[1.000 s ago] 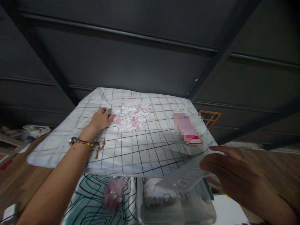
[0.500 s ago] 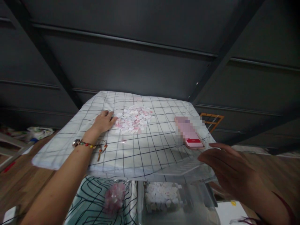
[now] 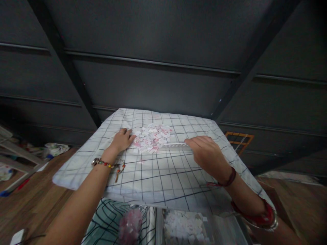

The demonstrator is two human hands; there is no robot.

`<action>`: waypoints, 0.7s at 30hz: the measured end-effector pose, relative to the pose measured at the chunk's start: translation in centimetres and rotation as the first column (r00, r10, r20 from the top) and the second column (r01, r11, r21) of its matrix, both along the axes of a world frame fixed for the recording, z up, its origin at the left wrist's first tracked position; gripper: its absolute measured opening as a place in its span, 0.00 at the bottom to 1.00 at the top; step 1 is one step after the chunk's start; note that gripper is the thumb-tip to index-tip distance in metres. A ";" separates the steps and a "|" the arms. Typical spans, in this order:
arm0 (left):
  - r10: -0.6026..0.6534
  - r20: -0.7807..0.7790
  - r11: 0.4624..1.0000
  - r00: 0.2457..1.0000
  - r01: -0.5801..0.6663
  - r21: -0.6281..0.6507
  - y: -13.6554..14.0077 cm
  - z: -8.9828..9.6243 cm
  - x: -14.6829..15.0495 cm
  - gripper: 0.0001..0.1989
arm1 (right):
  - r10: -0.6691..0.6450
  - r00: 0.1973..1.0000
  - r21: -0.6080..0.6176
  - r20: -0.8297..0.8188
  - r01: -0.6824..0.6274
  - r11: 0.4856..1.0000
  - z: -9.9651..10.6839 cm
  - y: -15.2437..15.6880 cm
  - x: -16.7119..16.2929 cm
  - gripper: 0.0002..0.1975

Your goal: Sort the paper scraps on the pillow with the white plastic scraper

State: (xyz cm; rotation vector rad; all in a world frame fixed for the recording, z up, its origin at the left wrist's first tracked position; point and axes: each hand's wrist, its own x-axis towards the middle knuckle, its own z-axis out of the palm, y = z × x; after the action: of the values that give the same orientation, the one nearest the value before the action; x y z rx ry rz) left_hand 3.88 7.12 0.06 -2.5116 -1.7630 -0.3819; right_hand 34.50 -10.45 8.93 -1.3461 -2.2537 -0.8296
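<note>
A loose pile of small white and pink paper pieces (image 3: 153, 137) lies on the white checked cloth (image 3: 158, 170). My left hand (image 3: 122, 140) rests flat on the cloth at the pile's left edge, fingers stretched out, its thumb touching the pieces. From the right, my right hand (image 3: 204, 151) grips a thin, whitish see-through plastic piece with slots (image 3: 176, 145). Its far end meets the right side of the pile. What kind of thing it is I cannot tell. The right hand's fingertips are partly hidden.
Below the table's near edge stands a clear plastic box (image 3: 159, 224) holding more paper pieces (image 3: 184, 224). Left of it, a pink see-through bag (image 3: 130, 224) lies on green patterned cloth (image 3: 104, 217). A dark panelled wall (image 3: 153, 81) rises behind the table.
My right hand has swung inward from the table's right edge, bringing the slotted plastic piece to the pile. The phone at the right is out of sight now. My left hand stays beside the pile.
</note>
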 end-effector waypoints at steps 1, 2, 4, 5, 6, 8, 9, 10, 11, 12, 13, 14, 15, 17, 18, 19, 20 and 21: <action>0.015 -0.001 1.000 1.000 -0.015 -0.008 0.0 0.0 0.1 0.24 | 0.006 1.000 -0.009 -0.005 -0.006 1.000 0.1 -0.1 -0.2 0.18; 0.024 0.001 1.000 1.000 -0.024 -0.018 0.0 0.0 0.1 0.24 | 0.010 1.000 -0.023 -0.012 -0.010 1.000 0.3 -0.3 -0.3 0.18; 0.024 0.019 0.999 1.000 -0.024 -0.030 0.1 0.0 0.1 0.24 | 0.002 1.000 -0.044 -0.027 -0.004 0.999 0.5 -0.6 -0.4 0.17; 0.016 0.035 0.999 0.999 -0.015 -0.030 0.1 0.0 0.1 0.23 | -0.007 1.000 -0.043 -0.030 0.006 0.999 0.6 -0.7 -0.5 0.17; 0.008 0.053 0.999 0.999 -0.007 -0.032 0.2 0.0 0.0 0.23 | -0.016 1.000 -0.038 -0.027 0.015 0.999 0.6 -0.7 -0.5 0.17; -0.003 0.097 0.999 0.995 0.006 -0.033 0.4 0.0 -0.2 0.22 | -0.021 1.000 -0.034 -0.019 0.021 0.999 0.4 -0.6 -0.5 0.17; -0.007 0.124 0.999 0.992 0.011 -0.031 0.4 0.0 -0.3 0.22 | -0.016 1.000 -0.043 -0.018 0.015 0.999 0.3 -0.5 -0.5 0.17; -0.009 0.151 1.000 0.989 0.013 -0.028 0.4 0.0 -0.4 0.22 | -0.005 1.000 -0.053 -0.022 0.004 0.999 0.2 -0.5 -0.5 0.17; -0.007 0.177 1.000 0.984 0.011 -0.021 0.4 0.1 -0.4 0.22 | 0.007 1.000 -0.056 -0.030 -0.009 0.998 0.1 -0.4 -0.6 0.17; -0.002 0.203 1.000 0.979 0.005 -0.012 0.3 0.2 -0.5 0.22 | 0.018 0.999 -0.050 -0.038 -0.020 0.999 0.1 -0.4 -0.6 0.17; 0.005 0.226 1.000 0.974 -0.004 -0.002 0.3 0.3 -0.5 0.22 | 0.026 0.999 -0.035 -0.045 -0.027 0.999 0.1 -0.3 -0.6 0.16; 0.012 0.248 1.000 0.969 -0.015 0.009 0.2 0.4 -0.5 0.22 | 0.029 0.998 -0.014 -0.048 -0.029 0.999 0.1 -0.2 -0.6 0.16; 0.015 0.266 1.000 0.964 -0.022 0.022 0.1 0.6 -0.5 0.22 | 0.026 0.999 0.008 -0.048 -0.026 1.000 0.1 -0.2 -0.7 0.16; 0.009 0.296 0.999 0.955 -0.024 0.046 0.0 1.0 -0.5 0.20 | 0.010 0.999 0.036 -0.036 -0.008 0.999 0.1 0.1 -0.8 0.17; 0.005 0.311 0.998 0.950 -0.023 0.056 -0.1 1.2 -0.4 0.18 | 0.000 1.000 0.041 -0.028 0.001 0.999 0.1 0.3 -0.8 0.17; 0.004 0.328 0.998 0.945 -0.026 0.062 -0.1 1.4 -0.4 0.16 | -0.007 1.000 0.044 -0.023 0.008 0.999 0.0 0.5 -0.9 0.18; 0.008 0.348 0.997 0.937 -0.033 0.065 -0.2 1.6 -0.3 0.14 | -0.011 1.000 0.046 -0.021 0.012 0.999 -0.1 0.7 -0.9 0.18; 0.013 0.371 0.997 0.929 -0.040 0.065 -0.2 1.8 -0.3 0.12 | -0.013 1.000 0.047 -0.023 0.014 0.999 -0.3 0.9 -0.9 0.18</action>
State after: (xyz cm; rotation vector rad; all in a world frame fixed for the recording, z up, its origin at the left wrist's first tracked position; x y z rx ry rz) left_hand 3.63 6.91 1.91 -2.4870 -1.8553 -0.9563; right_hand 33.58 -9.52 8.63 -1.3442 -2.1965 -0.8619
